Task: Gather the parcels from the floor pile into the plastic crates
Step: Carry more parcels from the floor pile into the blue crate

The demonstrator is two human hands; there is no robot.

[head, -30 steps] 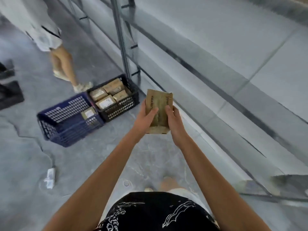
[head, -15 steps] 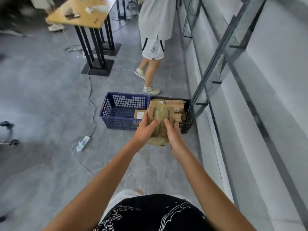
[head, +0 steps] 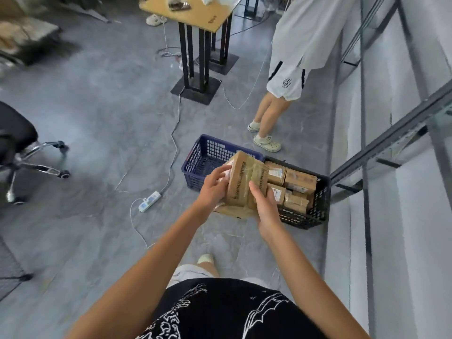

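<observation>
I hold a taped brown cardboard parcel [head: 244,182] in front of me with both hands, above the near edges of two crates. My left hand [head: 213,189] grips its left side, and my right hand [head: 265,206] grips its right side with the thumb on top. Behind the parcel stand a blue plastic crate [head: 208,157], mostly hidden inside by the parcel, and a black plastic crate [head: 318,204] filled with several brown parcels [head: 297,183]. The floor pile is out of view.
Another person [head: 291,77] stands just behind the crates. A power strip [head: 149,198] and its white cables lie on the grey floor to the left. A table on black legs [head: 195,57] is further back, an office chair [head: 22,152] at far left, and metal shelving [head: 381,138] along the right.
My view has swung from the shelving toward the crates, and I have walked closer to them. The parcel stays held in both hands, now tilted over the crates' near edges.
</observation>
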